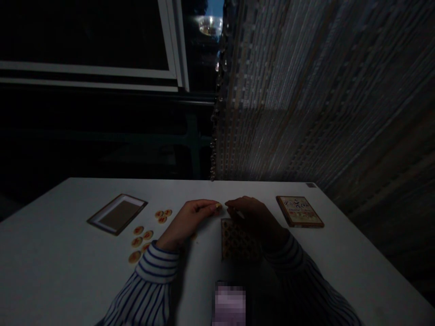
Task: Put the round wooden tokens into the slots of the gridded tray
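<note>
Nearest to you are your striped sleeves [146, 283], over the white bench [50, 253]. Between your forearms lies a shallow box [222, 242], filled with round pieces; your right forearm and hand cover a part of it. Loose pieces [137, 242] lie on the bench at the left, beside your left wrist. Your left hand [216, 206] holds one small round piece [219, 207] between thumb and fingertips, above the bench, just beyond the box. Your right hand [228, 206] is close beside it with bent fingers; it is too dark, so I cannot tell if it holds something. The piece is probably light, stiff and a little smooth, not fragile; I would take it by its round edge, with finger and thumb on opposite sides. Farther away, an open tray [118, 215] is at the left and a printed lid [299, 211] at the right. Behind the bench hangs a string curtain [272, 99].
</note>
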`<state>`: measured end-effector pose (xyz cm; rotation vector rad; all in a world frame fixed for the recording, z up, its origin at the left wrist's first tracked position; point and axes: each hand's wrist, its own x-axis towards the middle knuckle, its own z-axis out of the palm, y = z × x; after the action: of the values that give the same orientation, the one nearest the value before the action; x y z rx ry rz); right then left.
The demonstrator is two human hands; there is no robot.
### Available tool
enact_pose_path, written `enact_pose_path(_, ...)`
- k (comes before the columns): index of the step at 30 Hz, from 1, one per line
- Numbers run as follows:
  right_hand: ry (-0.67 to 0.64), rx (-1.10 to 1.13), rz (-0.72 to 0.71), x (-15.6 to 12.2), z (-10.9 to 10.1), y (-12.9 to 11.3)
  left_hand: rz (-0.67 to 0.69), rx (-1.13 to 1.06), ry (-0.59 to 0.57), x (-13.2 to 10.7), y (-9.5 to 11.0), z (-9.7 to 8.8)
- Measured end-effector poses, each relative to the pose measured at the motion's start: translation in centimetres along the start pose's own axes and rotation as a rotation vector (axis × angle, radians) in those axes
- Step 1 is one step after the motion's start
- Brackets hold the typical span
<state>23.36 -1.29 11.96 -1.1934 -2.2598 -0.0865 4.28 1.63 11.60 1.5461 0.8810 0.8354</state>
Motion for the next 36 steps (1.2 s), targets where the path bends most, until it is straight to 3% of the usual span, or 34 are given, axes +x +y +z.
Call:
enact_pose_path(6,0.046,0.085,-0.006,0.27,0.35,-0.47,0.007,-0.031,-0.015,-0.04,-0.05,0.23)
enact_pose_path(19,0.019,0.233,-0.018,0.46,0.27,-0.77,-0.025,-0.091,-0.027,-0.02,-0.2,0.52)
enact_pose_path(28,0.001,0.254,0.002,0.43,0.22,-0.63,-0.022,-0.157,-0.096,-0.11,-0.03,0.52)
enact_pose_path(36,0.017,0.212,0.026,0.58,0.2,-0.8,-0.004,-0.154,-0.09,0.06,0.01,0.62)
